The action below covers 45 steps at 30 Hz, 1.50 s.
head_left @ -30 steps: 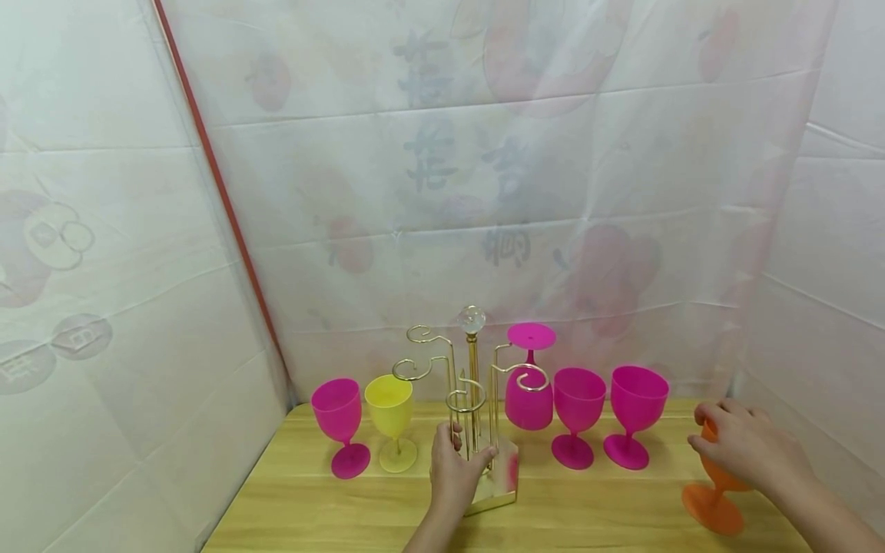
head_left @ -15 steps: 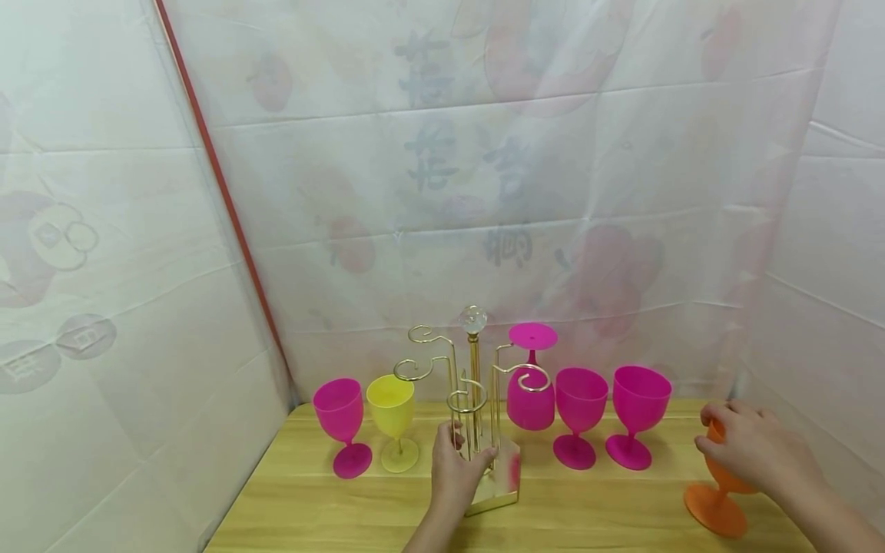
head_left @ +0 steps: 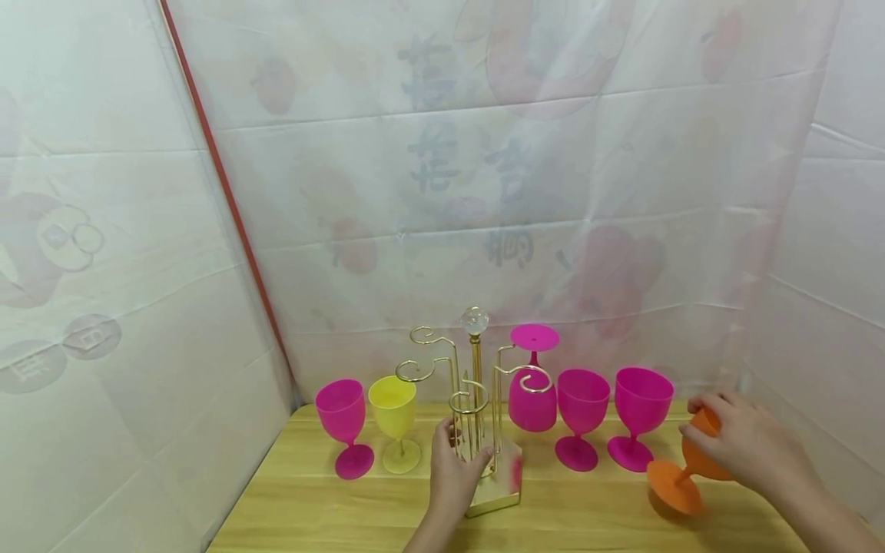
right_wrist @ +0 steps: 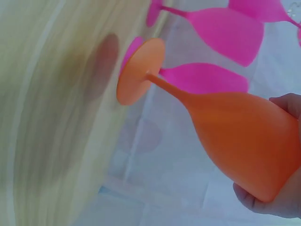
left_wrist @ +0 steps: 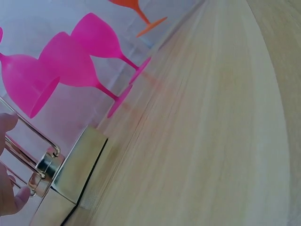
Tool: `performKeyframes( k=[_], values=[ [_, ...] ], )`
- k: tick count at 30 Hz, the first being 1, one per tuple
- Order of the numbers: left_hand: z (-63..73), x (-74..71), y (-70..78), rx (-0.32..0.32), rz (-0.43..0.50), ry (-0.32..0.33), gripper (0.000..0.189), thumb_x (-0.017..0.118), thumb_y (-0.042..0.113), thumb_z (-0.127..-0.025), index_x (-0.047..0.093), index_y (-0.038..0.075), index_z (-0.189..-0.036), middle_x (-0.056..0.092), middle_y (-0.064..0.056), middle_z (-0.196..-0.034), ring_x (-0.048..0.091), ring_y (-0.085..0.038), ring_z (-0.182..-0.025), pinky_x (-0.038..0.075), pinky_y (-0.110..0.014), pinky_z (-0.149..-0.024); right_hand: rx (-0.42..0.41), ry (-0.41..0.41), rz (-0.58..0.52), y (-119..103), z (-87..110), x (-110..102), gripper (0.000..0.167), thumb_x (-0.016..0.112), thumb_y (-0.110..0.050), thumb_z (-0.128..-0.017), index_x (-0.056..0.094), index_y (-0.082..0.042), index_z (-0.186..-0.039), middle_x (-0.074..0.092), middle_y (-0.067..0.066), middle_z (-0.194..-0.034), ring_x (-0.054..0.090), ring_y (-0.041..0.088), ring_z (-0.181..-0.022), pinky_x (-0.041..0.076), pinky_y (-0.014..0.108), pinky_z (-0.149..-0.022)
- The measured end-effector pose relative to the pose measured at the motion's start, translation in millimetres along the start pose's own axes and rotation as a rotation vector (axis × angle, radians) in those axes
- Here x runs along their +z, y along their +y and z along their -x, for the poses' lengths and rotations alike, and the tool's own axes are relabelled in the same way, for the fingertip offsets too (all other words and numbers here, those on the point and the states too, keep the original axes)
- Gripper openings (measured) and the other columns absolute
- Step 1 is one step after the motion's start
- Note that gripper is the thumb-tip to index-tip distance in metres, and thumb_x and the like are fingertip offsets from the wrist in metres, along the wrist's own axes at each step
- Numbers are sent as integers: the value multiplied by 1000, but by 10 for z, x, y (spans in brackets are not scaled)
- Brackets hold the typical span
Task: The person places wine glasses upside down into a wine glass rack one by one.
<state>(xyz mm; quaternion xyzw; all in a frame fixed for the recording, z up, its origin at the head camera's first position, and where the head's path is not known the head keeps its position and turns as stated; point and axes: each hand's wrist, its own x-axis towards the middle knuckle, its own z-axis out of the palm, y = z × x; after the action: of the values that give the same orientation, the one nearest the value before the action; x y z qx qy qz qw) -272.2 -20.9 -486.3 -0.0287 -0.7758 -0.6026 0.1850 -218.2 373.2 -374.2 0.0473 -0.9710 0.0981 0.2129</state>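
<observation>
My right hand [head_left: 750, 442] grips an orange goblet [right_wrist: 244, 136] by the rim end of its bowl, at the table's right side. The goblet is tilted, its foot swung left and lifted off the wood in the right wrist view. My left hand [head_left: 452, 476] holds the gold wire rack [head_left: 475, 384] low on its rods, just above the base [left_wrist: 80, 165]. The rack has curled hooks and a clear ball on top. One magenta goblet [head_left: 532, 403] hangs upside down from a hook on its right side.
Two upright magenta goblets [head_left: 581, 403] [head_left: 641, 403] stand right of the rack. Left of it stand a magenta goblet [head_left: 342, 411] and a yellow goblet [head_left: 392, 407]. A white printed curtain [head_left: 415, 192] rises behind the wooden table [head_left: 332, 514].
The orange goblet has gone from standing upright to tilted and raised, its foot moving left. My left hand stays on the rack.
</observation>
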Motion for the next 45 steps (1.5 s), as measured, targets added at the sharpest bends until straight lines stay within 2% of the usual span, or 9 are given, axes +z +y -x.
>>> performKeyframes(
  k=[6, 13, 16, 19, 21, 27, 29, 36, 45],
  values=[
    [5, -13, 44, 15, -21, 34, 70, 84, 21, -78, 46, 10, -136, 57, -8, -117, 54, -25, -106, 51, -35, -79, -51, 111, -103, -205, 31, -31, 30, 75, -44, -83, 67, -18, -98, 65, 14, -109, 57, 34, -81, 48, 45, -56],
    [6, -30, 78, 2, -27, 58, 62, 78, 11, -82, 47, 13, -136, 59, -7, -116, 55, -27, -106, 47, -23, -69, -78, 195, -229, -475, 79, -90, 25, 77, -35, -84, 65, -19, -98, 61, 11, -114, 54, 37, -98, 47, 55, -73],
    [7, -35, 77, -1, -25, 56, 62, 78, 11, -82, 47, 13, -136, 59, -10, -119, 55, -27, -108, 48, -23, -71, -82, 215, -285, -565, 95, -112, 24, 78, -33, -83, 65, -22, -100, 61, 4, -113, 53, 20, -99, 48, 36, -72],
    [11, -38, 76, 9, -23, 54, 62, 78, 10, -83, 47, 13, -137, 58, -11, -120, 55, -28, -110, 49, -25, -72, -77, 217, -360, -644, 111, -127, 23, 78, -30, -84, 65, -23, -102, 59, -4, -110, 48, 4, -90, 45, 21, -64],
    [16, -41, 76, 22, -28, 58, 62, 77, 10, -83, 47, 12, -137, 58, -9, -121, 55, -28, -111, 51, -28, -75, -83, 206, -418, -682, 120, -120, 23, 78, -27, -85, 65, -23, -104, 57, -9, -111, 46, -3, -90, 46, 18, -64],
    [51, -55, 116, 98, -33, 84, 65, 75, 3, -82, 45, 9, -139, 57, -5, -122, 56, -30, -114, 52, -47, -90, -101, 179, -557, -768, 158, -38, 23, 74, -17, -88, 63, -21, -108, 55, -15, -114, 44, -7, -104, 47, 8, -74],
    [58, -58, 133, 115, -27, 89, 67, 74, 0, -82, 43, 8, -142, 56, -5, -124, 55, -29, -116, 52, -49, -92, -94, 172, -603, -795, 169, -4, 23, 73, -15, -89, 63, -19, -109, 56, -12, -115, 45, -7, -105, 47, 8, -75],
    [81, -69, 182, 133, -23, 119, 68, 72, 1, -83, 41, 12, -143, 54, -2, -128, 53, -25, -119, 52, -43, -88, -31, 82, -862, -874, 187, 142, 23, 62, -8, -96, 58, -9, -118, 59, -14, -113, 60, 4, -92, 58, 27, -68],
    [141, -41, 235, 257, -29, 225, 59, 74, 0, -79, 51, 14, -131, 51, -6, -125, 49, -22, -115, 53, -43, -84, -52, 23, -1300, -949, 169, 256, 22, 48, 2, -99, 54, 4, -120, 63, -5, -123, 61, 7, -107, 58, 28, -78]
  ],
)
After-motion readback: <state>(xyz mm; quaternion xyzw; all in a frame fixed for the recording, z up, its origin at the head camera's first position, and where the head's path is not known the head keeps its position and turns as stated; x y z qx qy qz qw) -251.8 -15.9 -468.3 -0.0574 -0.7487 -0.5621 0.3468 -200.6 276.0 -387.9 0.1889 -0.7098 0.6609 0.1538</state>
